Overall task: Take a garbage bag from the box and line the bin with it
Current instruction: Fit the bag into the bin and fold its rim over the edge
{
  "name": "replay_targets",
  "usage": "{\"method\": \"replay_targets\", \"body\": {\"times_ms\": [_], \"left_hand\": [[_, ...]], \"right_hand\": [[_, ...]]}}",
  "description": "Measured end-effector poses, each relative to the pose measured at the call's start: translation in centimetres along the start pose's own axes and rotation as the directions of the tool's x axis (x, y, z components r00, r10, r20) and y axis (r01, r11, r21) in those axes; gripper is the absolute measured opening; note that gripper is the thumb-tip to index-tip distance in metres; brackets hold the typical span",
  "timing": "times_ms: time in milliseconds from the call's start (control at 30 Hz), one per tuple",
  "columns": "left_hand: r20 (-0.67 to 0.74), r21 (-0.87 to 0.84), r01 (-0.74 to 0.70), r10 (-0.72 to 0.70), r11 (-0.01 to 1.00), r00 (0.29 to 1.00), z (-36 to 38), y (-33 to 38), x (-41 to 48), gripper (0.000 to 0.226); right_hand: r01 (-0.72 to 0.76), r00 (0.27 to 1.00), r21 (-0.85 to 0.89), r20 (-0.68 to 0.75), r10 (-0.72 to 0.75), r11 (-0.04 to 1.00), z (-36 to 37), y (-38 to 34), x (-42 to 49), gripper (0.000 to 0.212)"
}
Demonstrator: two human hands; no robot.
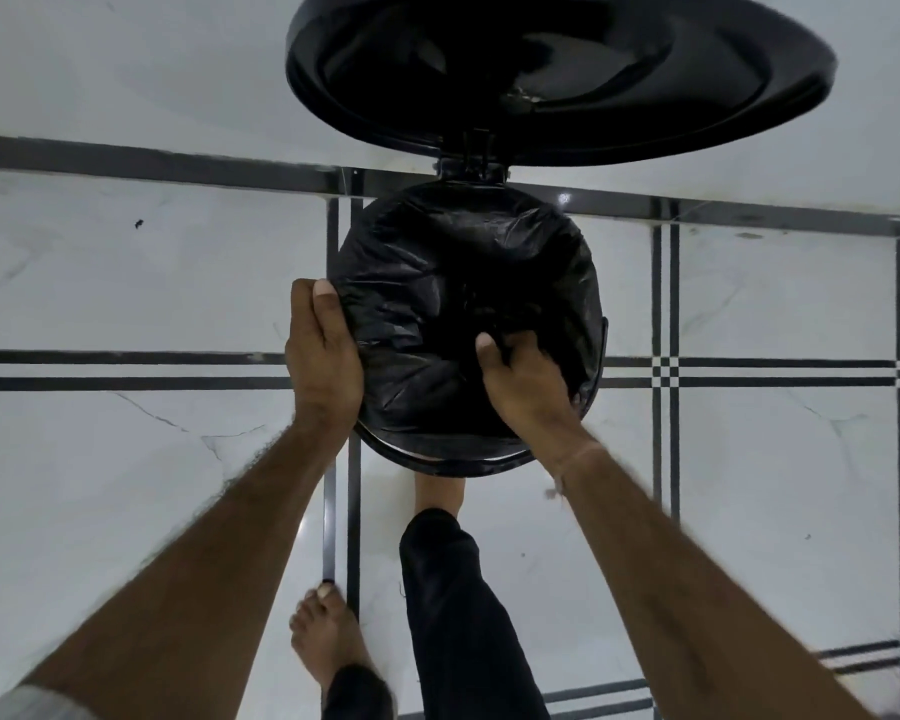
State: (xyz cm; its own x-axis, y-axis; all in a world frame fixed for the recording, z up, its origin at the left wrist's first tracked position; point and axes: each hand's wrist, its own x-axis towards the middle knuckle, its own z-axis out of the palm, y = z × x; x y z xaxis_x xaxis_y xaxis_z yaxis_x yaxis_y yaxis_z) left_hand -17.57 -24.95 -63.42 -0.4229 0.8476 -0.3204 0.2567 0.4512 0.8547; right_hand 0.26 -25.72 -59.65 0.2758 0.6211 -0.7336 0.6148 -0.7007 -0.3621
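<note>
At frame centre the black garbage bag point(463, 304) covers the bin point(437, 462) mouth, the left hand point(323, 350) clasping its left rim edge, the right hand point(526, 381) clenched on bag plastic, open tiled floor point(126, 278) around.

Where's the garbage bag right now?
In the head view, the garbage bag is spread over the mouth of the bin at centre, below the raised lid, with the left hand and right hand gripping it.
</note>
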Motion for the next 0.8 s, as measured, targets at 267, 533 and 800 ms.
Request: {"method": "replay_targets", "body": {"times_ms": [267,533,800], "left_hand": [[-0.008,0.018,0.016,-0.016,1.000,1.000,-0.2,0.2,-0.1,0.033],[-0.002,0.054,0.012,-0.012,0.998,1.000,-0.5,0.1,0.1,0.034],[-0.028,0.370,-0.213,0.240,0.904,0.970,0.9,4.3,2.2,0.039]], "right_hand": [[0.325,0.899,-0.188,-0.242,-0.365,0.927,1.9,-0.6,-2.9,0.044],[0.436,0.886,-0.209,-0.069,-0.458,0.876,4.0,0.1,-4.4,0.058],[0.266,0.738,-0.425,-0.488,-0.466,0.866,-1.1,-1.1,1.6,0.068]]}}
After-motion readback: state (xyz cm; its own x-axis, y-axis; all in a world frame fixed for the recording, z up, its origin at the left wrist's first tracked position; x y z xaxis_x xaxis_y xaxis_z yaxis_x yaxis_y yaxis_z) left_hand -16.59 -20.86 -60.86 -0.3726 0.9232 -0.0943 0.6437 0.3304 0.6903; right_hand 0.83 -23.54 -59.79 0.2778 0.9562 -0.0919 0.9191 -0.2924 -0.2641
